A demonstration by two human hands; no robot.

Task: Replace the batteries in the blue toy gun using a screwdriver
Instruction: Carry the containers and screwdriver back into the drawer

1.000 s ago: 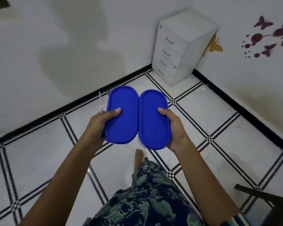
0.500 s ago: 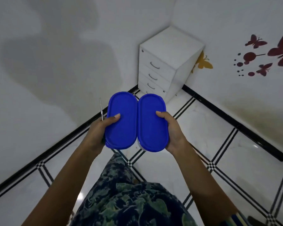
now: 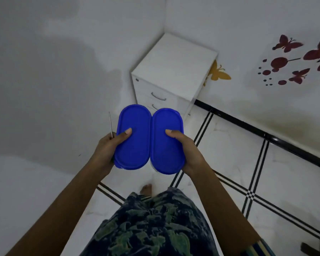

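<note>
I carry two oval containers with blue lids side by side at waist height. My left hand grips the left blue-lidded container, thumb on the lid, and also holds a thin metal screwdriver whose shaft sticks up beside the container. My right hand grips the right blue-lidded container, thumb on its lid. What the containers hold is hidden. No toy gun or batteries show.
A white drawer cabinet stands in the room's corner just ahead. The floor is white tile with black lines, edged by a black skirting. Butterfly stickers mark the right wall. My patterned clothing and a foot show below.
I have walked closer to the corner cabinet, which now sits nearer and more central. Both hands keep the same grip on the containers and screwdriver.
</note>
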